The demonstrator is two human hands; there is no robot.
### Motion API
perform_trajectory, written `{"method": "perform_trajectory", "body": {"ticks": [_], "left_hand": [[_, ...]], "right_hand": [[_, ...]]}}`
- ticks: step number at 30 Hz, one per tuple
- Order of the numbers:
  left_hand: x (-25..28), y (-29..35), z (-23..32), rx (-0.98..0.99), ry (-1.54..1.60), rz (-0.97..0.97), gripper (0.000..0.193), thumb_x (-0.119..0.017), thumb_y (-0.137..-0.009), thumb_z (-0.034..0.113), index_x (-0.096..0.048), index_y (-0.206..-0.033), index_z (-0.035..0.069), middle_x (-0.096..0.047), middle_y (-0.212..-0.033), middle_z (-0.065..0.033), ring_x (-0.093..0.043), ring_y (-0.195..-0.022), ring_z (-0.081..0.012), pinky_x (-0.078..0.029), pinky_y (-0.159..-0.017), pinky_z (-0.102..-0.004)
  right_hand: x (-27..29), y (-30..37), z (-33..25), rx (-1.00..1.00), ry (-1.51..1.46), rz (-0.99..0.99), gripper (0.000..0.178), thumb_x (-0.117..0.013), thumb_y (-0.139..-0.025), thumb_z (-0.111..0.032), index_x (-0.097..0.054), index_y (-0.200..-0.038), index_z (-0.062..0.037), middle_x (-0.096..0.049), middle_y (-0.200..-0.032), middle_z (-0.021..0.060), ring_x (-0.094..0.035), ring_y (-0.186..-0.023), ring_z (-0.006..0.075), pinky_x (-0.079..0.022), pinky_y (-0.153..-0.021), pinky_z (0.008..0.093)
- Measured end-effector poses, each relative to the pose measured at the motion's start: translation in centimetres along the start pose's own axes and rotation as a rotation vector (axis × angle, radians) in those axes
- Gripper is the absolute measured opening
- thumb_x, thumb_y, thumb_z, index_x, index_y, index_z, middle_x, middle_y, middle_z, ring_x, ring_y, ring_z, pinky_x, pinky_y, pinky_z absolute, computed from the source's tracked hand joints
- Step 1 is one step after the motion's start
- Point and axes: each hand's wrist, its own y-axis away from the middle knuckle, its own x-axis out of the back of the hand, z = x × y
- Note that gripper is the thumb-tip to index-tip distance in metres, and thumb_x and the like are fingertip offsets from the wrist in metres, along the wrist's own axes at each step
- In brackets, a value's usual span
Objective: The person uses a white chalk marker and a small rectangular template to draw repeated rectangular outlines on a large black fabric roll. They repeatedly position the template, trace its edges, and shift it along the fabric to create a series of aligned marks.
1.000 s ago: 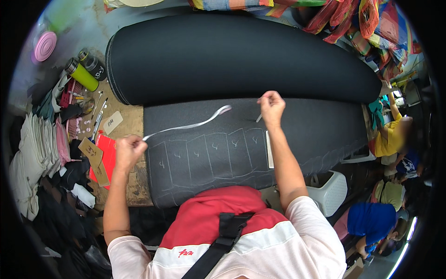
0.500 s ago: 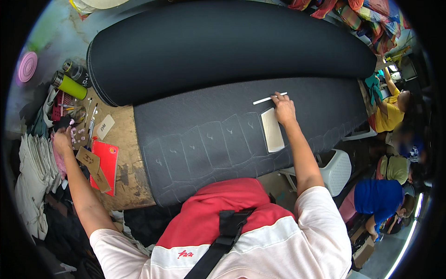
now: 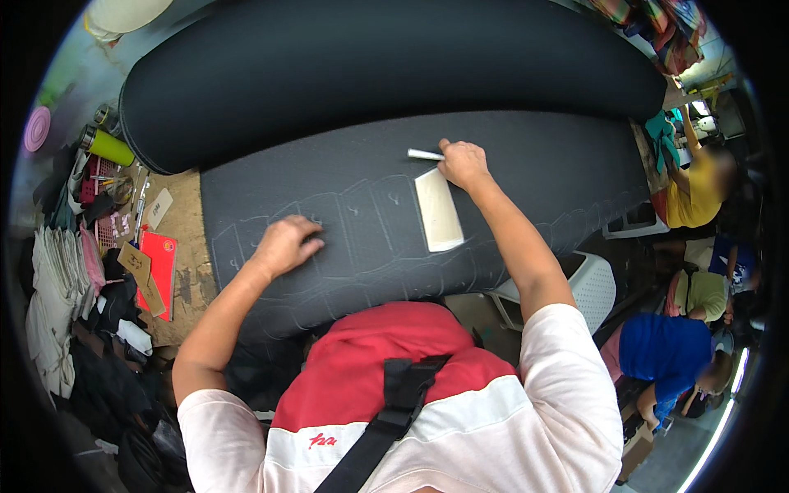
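Note:
My right hand (image 3: 464,164) is closed on a slim white stick (image 3: 424,154), whose free end points left. Just below that hand lies a cream, four-sided flat template (image 3: 440,212) on the dark grey fabric (image 3: 538,177). Over the left part of the fabric is my left hand (image 3: 288,245), with bent fingers and the thumb apart from them. I see nothing between its fingertips. Pale outlines of repeated panel shapes run across the fabric, left of the template and along its near edge.
A thick black fabric roll (image 3: 386,66) spans the table's far side. On the bare wooden end (image 3: 191,246) lies a red notebook (image 3: 159,271); a green bottle (image 3: 109,146) stands beyond. Folded pale cloth (image 3: 57,300) is at left, a white stool (image 3: 593,287) at right. Several people work at right.
My left hand has come right, from the small pink pieces at the table's left end to above the outlined fabric. My right hand stays by the template with the stick, now turned more level.

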Motion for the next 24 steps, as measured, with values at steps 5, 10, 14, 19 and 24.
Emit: {"method": "perform_trajectory", "body": {"ticks": [5, 10, 14, 19, 24], "left_hand": [[-2.9, -2.2, 6.2, 0.093, 0.131, -0.049, 0.027, -0.071, -0.077, 0.021, -0.068, -0.096, 0.003, -0.067, -0.094, -0.0145, -0.064, -0.086, -0.0313, -0.051, -0.079, -0.0387], [-10.0, -9.3, 11.5, 0.178, 0.075, 0.116, 0.065, -0.079, -0.068, 0.029, -0.055, -0.124, 0.006, -0.055, -0.123, -0.0188, -0.050, -0.116, -0.0348, -0.042, -0.099, -0.0407], [-13.5, -14.7, 14.9, 0.298, -0.241, 0.237, 0.089, -0.084, -0.059, 0.025, -0.042, -0.136, 0.008, -0.055, -0.124, -0.0191, -0.050, -0.119, -0.0342, -0.043, -0.098, -0.0391], [-11.1, -16.9, 17.2, 0.327, 0.225, 0.312, 0.030, -0.073, -0.069, 0.005, -0.067, -0.099, 0.004, -0.065, -0.081, -0.0095, -0.065, -0.073, -0.0222, -0.051, -0.067, -0.0338], [-13.4, -14.0, 23.2, -0.158, 0.157, 0.775, 0.018, -0.069, -0.066, -0.004, -0.068, -0.080, 0.008, -0.062, -0.078, -0.0073, -0.061, -0.066, -0.0209, -0.049, -0.058, -0.0306]], "right_hand": [[1.0, 5.5, 5.2, 0.079, -0.302, 0.502, 0.010, -0.059, -0.072, -0.012, -0.052, -0.070, -0.0059, -0.060, -0.058, 0.0118, -0.061, -0.053, 0.0305, -0.049, -0.052, 0.0415], [-0.4, 9.3, 9.4, -0.020, -0.977, 0.575, 0.012, -0.060, -0.073, -0.006, -0.051, -0.066, -0.0024, -0.049, -0.050, 0.0019, -0.051, -0.043, 0.0131, -0.042, -0.043, 0.0285], [-1.9, 10.7, 12.2, -0.261, -1.566, 0.363, 0.015, -0.056, -0.079, -0.004, -0.051, -0.065, -0.0017, -0.046, -0.052, -0.0004, -0.045, -0.043, 0.0069, -0.036, -0.039, 0.0239], [-2.4, 11.5, 15.0, -0.314, -1.752, 0.355, 0.020, -0.051, -0.086, -0.004, -0.051, -0.066, -0.0034, -0.049, -0.052, 0.0025, -0.046, -0.042, 0.0084, -0.037, -0.039, 0.0228], [-2.8, 11.7, 16.2, -0.190, -1.554, 0.474, 0.034, -0.040, -0.100, -0.018, -0.053, -0.122, 0.0034, -0.065, -0.079, 0.0131, -0.062, -0.064, 0.0144, -0.047, -0.057, 0.0231]]}}
